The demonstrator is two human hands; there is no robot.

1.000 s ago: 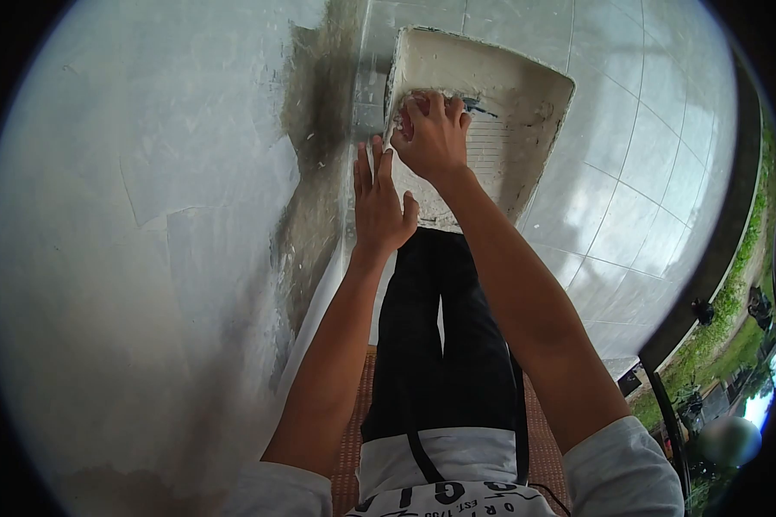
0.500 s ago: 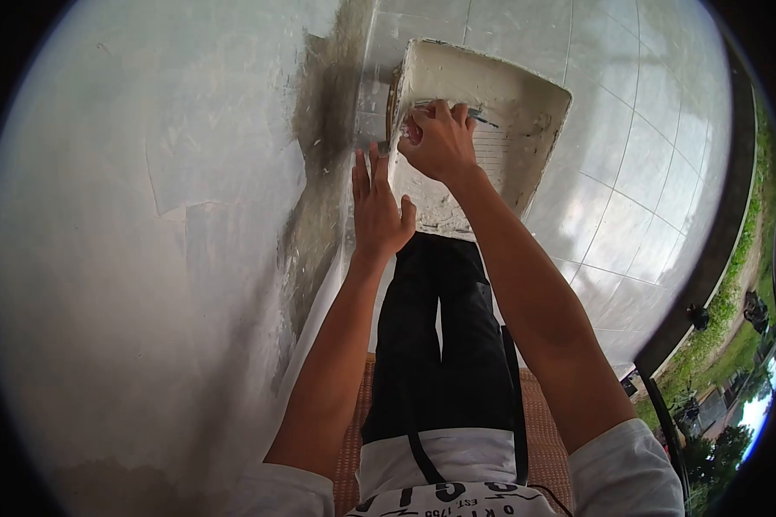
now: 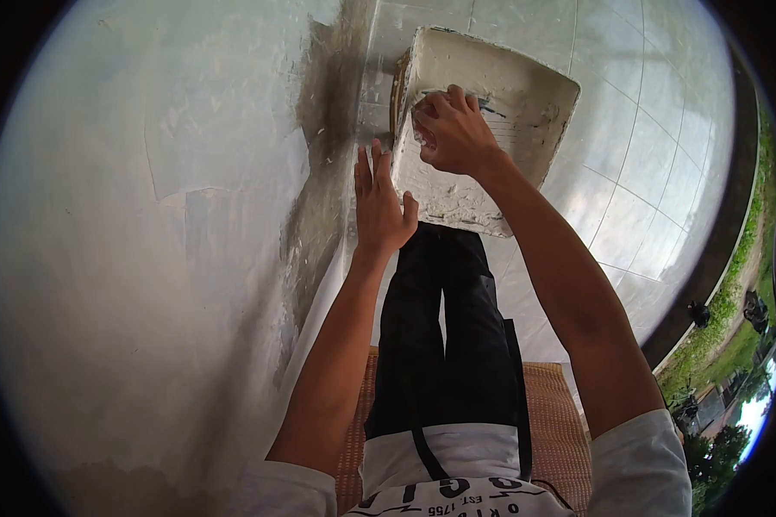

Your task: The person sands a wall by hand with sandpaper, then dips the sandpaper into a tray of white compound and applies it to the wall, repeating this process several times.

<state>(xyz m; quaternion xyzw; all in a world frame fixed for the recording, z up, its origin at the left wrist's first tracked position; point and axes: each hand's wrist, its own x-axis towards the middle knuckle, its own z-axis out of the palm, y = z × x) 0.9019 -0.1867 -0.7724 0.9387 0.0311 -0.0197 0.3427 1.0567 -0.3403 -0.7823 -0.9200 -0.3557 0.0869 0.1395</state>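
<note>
A shallow tray (image 3: 543,112) coated with off-white putty lies on the floor at my knees. Inside it, my right hand (image 3: 459,133) has its fingers curled around a flat scraper (image 3: 494,109); the thin dark edge sticks out past my fingers, and the rest is hidden under the hand. Fine ridges mark the putty (image 3: 444,194) to the right of my knuckles. My left hand (image 3: 383,205) is stretched out beside the tray's left wall, fingers straight and thumb near the close left corner.
A grey plastered wall (image 3: 103,215) rises on the left, with a rough bare strip (image 3: 326,95) along its foot. Pale tiles (image 3: 638,164) cover the floor on the right, up to a dark ledge (image 3: 707,250) and grass outside. A woven mat (image 3: 552,396) lies under me.
My right hand has moved slightly right within the tray, with the scraper still in it. The tray appears shifted a little up and right. My left hand has barely moved.
</note>
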